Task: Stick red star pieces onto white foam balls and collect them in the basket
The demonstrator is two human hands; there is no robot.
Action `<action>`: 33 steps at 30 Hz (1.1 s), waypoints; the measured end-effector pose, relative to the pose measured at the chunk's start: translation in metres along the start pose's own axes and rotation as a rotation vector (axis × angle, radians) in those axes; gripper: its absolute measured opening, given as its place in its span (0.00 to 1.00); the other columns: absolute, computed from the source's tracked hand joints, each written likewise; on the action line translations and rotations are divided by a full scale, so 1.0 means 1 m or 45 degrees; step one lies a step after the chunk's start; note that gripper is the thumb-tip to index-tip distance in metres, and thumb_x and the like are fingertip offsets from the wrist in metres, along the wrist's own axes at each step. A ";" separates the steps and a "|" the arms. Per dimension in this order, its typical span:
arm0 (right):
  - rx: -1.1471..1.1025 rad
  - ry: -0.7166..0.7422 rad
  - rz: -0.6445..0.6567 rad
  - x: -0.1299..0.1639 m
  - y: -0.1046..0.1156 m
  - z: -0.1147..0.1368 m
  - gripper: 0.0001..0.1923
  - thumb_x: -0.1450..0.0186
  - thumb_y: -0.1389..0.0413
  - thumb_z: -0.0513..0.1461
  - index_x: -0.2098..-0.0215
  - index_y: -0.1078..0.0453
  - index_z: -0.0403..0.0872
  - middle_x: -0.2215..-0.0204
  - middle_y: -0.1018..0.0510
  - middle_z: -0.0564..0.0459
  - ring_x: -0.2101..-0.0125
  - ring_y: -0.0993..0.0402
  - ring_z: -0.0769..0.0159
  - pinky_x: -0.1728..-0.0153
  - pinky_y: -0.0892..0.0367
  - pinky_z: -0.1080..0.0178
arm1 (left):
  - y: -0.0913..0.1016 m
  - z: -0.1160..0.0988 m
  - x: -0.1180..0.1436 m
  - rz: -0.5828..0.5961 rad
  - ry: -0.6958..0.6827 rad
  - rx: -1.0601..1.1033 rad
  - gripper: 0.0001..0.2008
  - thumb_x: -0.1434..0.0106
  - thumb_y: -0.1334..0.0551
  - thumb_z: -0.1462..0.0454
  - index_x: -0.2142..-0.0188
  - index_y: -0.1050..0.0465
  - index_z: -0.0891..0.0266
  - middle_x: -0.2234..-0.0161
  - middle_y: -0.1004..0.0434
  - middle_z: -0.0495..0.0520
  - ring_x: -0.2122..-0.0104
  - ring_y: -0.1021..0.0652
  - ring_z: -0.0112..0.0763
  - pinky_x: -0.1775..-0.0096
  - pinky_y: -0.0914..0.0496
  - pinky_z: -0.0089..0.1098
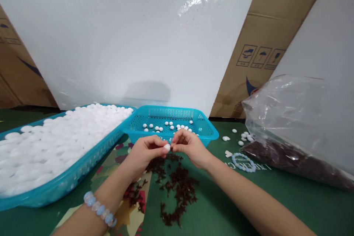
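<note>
Between thumb and fingers, my left hand (146, 153) pinches a small white ball (167, 147). My right hand (192, 147) is closed beside it, pinching a small dark brown piece (172, 147) close to the ball. Whether the piece touches the ball I cannot tell. Below both hands, a loose pile of dark brown bits (179, 191) lies on the green table surface (218, 206). Just behind the hands stands a blue perforated basket (171, 112) with several white balls spread over its bottom.
A larger blue basket (91, 166) heaped with white balls (69, 140) stands left. On the right lie a clear bag (293, 158) of dark brown material, several loose white balls (245, 137) and a beaded bracelet (243, 162). A white board (132, 40) and cardboard (276, 0) rise behind.
</note>
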State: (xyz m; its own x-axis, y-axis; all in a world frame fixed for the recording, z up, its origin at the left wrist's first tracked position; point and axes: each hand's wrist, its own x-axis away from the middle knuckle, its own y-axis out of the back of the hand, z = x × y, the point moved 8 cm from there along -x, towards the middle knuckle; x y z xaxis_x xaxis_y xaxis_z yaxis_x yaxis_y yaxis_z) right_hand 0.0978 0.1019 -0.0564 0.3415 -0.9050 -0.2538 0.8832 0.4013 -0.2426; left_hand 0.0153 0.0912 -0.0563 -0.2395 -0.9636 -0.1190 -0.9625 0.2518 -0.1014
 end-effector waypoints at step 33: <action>0.486 0.195 0.122 0.005 -0.007 0.008 0.09 0.59 0.49 0.26 0.84 0.43 0.45 0.86 0.39 0.62 0.83 0.41 0.76 0.82 0.45 0.70 | -0.008 0.010 0.001 0.050 0.114 -0.033 0.06 0.67 0.40 0.74 0.90 0.37 0.67 0.88 0.35 0.42 0.84 0.36 0.17 0.79 0.44 0.21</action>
State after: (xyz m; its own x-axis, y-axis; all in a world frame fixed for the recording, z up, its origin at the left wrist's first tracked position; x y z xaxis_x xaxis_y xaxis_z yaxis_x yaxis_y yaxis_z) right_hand 0.0961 0.0934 -0.0483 0.4017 -0.8230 -0.4017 0.9152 0.3755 0.1459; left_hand 0.0238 0.0888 -0.0652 -0.2868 -0.9574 -0.0335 -0.9547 0.2886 -0.0724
